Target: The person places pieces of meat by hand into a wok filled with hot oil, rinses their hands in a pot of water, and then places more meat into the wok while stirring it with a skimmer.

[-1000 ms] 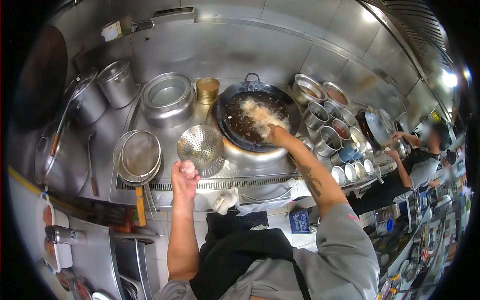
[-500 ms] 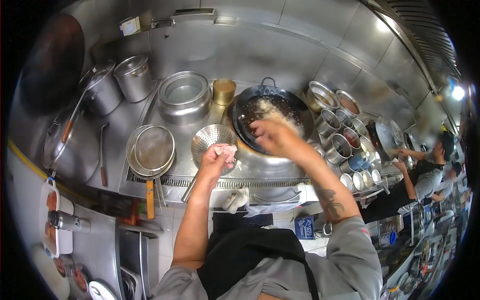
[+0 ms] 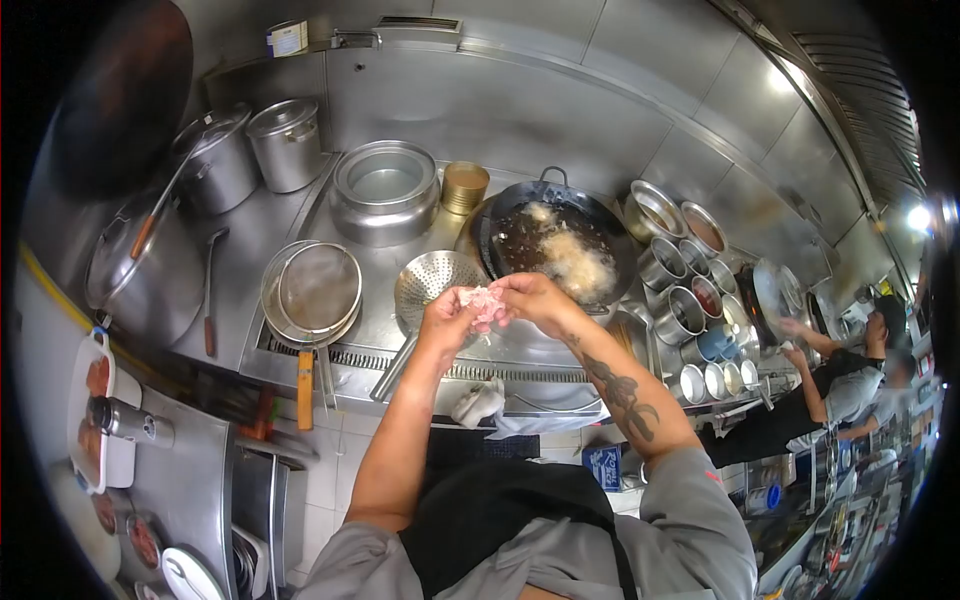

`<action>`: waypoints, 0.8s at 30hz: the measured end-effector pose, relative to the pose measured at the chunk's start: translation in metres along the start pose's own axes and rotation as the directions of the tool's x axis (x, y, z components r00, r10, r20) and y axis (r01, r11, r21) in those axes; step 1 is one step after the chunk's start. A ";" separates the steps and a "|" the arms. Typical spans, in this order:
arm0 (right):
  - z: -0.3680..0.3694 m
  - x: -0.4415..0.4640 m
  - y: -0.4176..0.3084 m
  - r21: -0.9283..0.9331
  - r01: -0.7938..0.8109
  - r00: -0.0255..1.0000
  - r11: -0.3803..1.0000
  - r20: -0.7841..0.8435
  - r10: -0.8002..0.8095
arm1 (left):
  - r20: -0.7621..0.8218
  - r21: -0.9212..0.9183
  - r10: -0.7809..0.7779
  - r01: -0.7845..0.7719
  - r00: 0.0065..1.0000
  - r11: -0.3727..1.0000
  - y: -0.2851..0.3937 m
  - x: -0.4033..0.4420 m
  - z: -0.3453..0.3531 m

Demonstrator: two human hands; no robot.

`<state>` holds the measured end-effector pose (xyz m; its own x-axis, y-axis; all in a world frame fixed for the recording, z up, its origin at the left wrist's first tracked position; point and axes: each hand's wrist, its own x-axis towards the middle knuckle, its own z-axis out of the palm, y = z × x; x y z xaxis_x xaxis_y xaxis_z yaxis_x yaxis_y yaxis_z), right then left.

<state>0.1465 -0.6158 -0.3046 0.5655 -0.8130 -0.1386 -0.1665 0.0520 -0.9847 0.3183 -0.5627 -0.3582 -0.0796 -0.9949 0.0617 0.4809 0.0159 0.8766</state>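
Observation:
My left hand [image 3: 448,322] is closed around a clump of pale pink raw meat [image 3: 482,303], held over the front of the cooktop. From the other side, my right hand [image 3: 532,298] pinches the same clump with its fingertips. Just beyond my right hand sits a black wok [image 3: 622,232] of dark oil, in which pale golden pieces [image 3: 578,266] bubble. Behind my left hand rests a perforated metal strainer [image 3: 428,272], its handle angled toward me.
Left of the strainer lie stacked mesh skimmers [image 3: 318,288]. A large steel pot [image 3: 384,205] and a gold tin [image 3: 464,187] stand behind. Several metal seasoning containers [image 3: 680,312] line the right side. Farther right, a co-worker [image 3: 828,372] stands at another wok [image 3: 772,290].
My right hand has come back from over the wok to the meat in my left hand. The view has shifted slightly, and the frying pieces in the wok are now uncovered.

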 end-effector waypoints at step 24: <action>0.019 -0.004 0.001 -0.138 0.091 0.995 0.986 -0.033 -0.097 | -0.007 -0.151 -0.063 0.061 0.998 0.987 -0.005 0.000 -0.004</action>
<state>0.1594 -0.6021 -0.3068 0.5520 -0.8330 -0.0391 -0.2240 -0.1030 -0.9691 0.3191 -0.5634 -0.3647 -0.1037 -0.9946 0.0030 0.6012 -0.0603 0.7969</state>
